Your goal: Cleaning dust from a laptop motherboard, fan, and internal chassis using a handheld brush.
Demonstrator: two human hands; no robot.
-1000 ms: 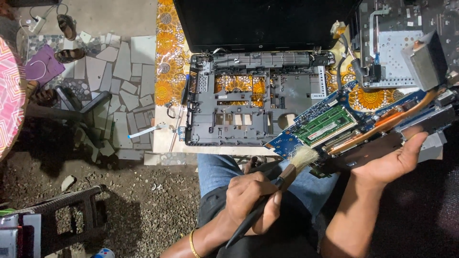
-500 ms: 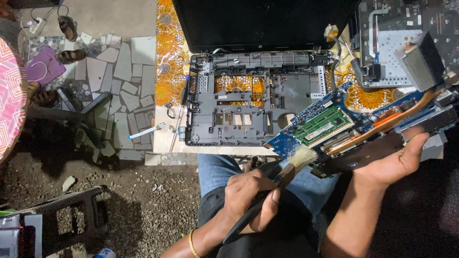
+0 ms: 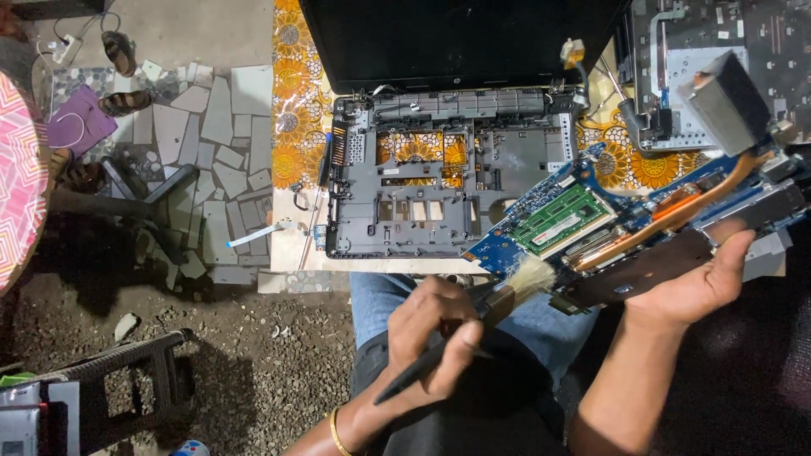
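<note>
Two hands busy: your left hand (image 3: 435,333) grips the brush (image 3: 473,317), bristles at the laptop motherboard (image 3: 625,224) clasped in your right hand (image 3: 697,283) off the table's (image 3: 291,245) right corner; dusting underway, sweep lightly next

A blue motherboard (image 3: 591,224) is held by the right hand (image 3: 693,283); a brush (image 3: 498,295), gripped in the left hand (image 3: 435,338), is set against its lower edge.

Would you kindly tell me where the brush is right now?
In the head view, the brush is at lower centre in the left hand, bristles against the near edge of the motherboard held by the right hand.
</note>
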